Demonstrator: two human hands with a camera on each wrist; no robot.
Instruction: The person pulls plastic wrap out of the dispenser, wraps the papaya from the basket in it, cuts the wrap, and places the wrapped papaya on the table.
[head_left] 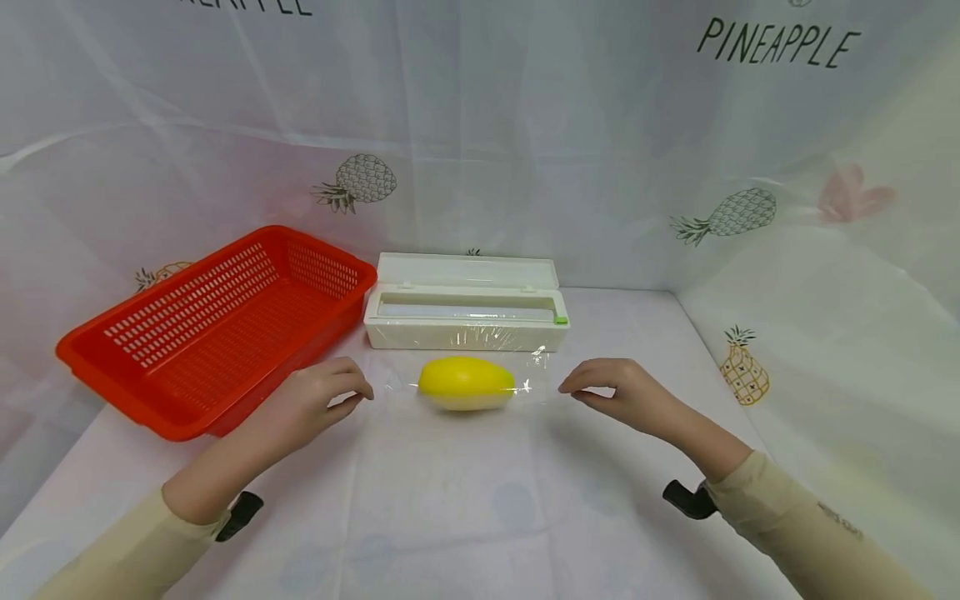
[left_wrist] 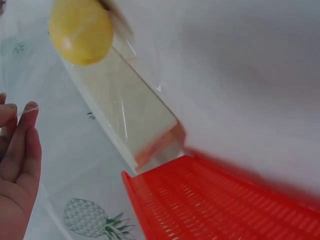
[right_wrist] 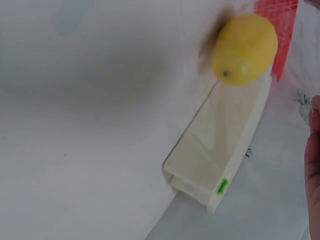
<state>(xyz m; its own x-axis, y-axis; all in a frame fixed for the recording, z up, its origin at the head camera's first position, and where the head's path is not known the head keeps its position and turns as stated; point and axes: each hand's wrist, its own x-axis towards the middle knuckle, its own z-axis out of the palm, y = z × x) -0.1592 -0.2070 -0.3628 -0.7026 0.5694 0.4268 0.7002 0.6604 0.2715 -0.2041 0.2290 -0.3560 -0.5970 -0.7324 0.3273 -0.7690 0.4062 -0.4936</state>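
Observation:
A yellow oval fruit (head_left: 465,383) lies in the middle of the table, in front of the cling film box. Clear cling film (head_left: 534,379) stretches across at the fruit; how far it wraps round it is hard to tell. At the film's left end, my left hand (head_left: 315,402) pinches the edge between thumb and fingers. Opposite it, my right hand (head_left: 630,395) pinches the right end the same way. Both wrist views show the fruit, with a small dark stem mark in the right one, and only part of each hand.
Behind the fruit stands the white cling film box (head_left: 465,337), lid raised, with a roll inside and a green slider (head_left: 560,320) at its right. A red slotted basket (head_left: 180,425) sits at the left, close to my left forearm. Pineapple-printed cloth hangs behind.

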